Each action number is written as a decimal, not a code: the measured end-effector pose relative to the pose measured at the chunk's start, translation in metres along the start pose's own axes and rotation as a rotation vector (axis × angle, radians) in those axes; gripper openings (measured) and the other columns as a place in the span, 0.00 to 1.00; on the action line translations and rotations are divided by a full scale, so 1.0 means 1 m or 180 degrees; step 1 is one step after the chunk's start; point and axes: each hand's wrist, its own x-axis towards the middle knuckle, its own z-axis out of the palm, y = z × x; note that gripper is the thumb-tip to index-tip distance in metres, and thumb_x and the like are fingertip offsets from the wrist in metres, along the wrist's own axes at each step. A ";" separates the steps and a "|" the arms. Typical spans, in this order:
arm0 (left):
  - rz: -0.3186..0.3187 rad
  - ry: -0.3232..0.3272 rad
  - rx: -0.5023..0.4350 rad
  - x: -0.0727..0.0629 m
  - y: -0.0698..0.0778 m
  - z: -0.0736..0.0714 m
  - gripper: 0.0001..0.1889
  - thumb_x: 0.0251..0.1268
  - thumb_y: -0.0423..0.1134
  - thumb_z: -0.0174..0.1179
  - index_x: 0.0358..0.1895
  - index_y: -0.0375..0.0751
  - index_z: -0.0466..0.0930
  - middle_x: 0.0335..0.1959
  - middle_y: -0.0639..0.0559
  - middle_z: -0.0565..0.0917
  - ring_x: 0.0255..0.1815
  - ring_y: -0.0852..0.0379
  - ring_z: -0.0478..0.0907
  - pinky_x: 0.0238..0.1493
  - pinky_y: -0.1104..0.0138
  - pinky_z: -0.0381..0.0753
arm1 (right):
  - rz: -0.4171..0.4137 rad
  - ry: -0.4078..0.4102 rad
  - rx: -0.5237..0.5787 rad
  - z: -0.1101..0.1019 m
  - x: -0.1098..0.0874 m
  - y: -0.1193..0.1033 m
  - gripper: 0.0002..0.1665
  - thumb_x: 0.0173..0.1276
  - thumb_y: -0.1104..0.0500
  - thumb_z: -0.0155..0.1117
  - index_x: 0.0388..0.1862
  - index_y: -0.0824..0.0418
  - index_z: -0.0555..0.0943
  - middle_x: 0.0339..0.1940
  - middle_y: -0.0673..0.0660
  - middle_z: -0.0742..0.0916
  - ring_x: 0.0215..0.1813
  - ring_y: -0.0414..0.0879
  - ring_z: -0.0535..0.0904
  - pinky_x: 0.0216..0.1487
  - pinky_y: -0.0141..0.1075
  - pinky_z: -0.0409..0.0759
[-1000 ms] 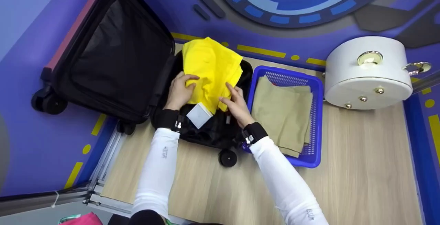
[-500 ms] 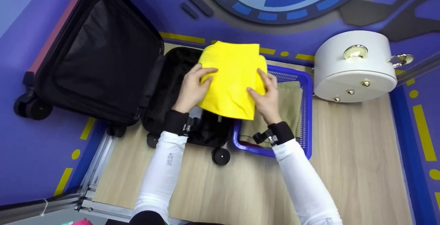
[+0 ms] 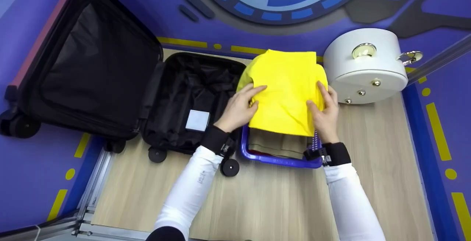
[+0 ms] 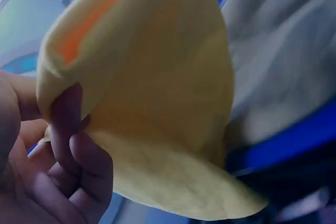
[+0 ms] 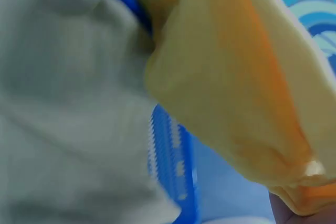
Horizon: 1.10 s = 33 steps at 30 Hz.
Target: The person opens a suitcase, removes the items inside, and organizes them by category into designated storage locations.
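Above the blue plastic basket point(image 3: 279, 161), three o'clock of open black suitcase point(image 3: 173, 119), pinching folded yellow cloth point(image 3: 283, 90) with left hand point(image 3: 237, 108) and right hand point(image 3: 326, 117), not yet released.

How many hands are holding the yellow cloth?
2: the left hand grips the left side of the yellow cloth, the right hand its right side, above the blue basket.

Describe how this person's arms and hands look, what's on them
The left hand and right hand are bare. White sleeves meet black wristbands, each carrying a small dark device. Faint grey lettering marks the left sleeve; black fabric shows at its upper end.
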 end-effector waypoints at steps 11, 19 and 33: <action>-0.0478 -0.0706 -0.0200 -0.012 -0.018 0.048 0.34 0.74 0.27 0.52 0.82 0.43 0.58 0.85 0.40 0.51 0.82 0.47 0.56 0.77 0.60 0.63 | 0.0538 -0.0503 -0.0661 -0.026 -0.006 0.079 0.40 0.70 0.77 0.56 0.81 0.70 0.61 0.80 0.68 0.59 0.81 0.61 0.54 0.83 0.47 0.49; -0.0962 -0.0631 0.0013 -0.016 -0.022 0.068 0.27 0.71 0.32 0.57 0.73 0.34 0.69 0.77 0.40 0.66 0.72 0.45 0.72 0.69 0.60 0.73 | 0.1138 -0.1303 -0.1185 -0.030 -0.010 0.090 0.46 0.71 0.69 0.60 0.82 0.75 0.50 0.81 0.78 0.52 0.82 0.70 0.50 0.82 0.56 0.50; -0.1595 -0.0477 0.0699 0.041 -0.022 0.062 0.15 0.74 0.43 0.59 0.60 0.44 0.78 0.54 0.44 0.78 0.55 0.48 0.78 0.53 0.55 0.79 | 0.0747 -0.1466 -0.1534 -0.027 -0.012 0.094 0.46 0.66 0.70 0.67 0.81 0.70 0.60 0.80 0.76 0.59 0.80 0.71 0.55 0.80 0.59 0.52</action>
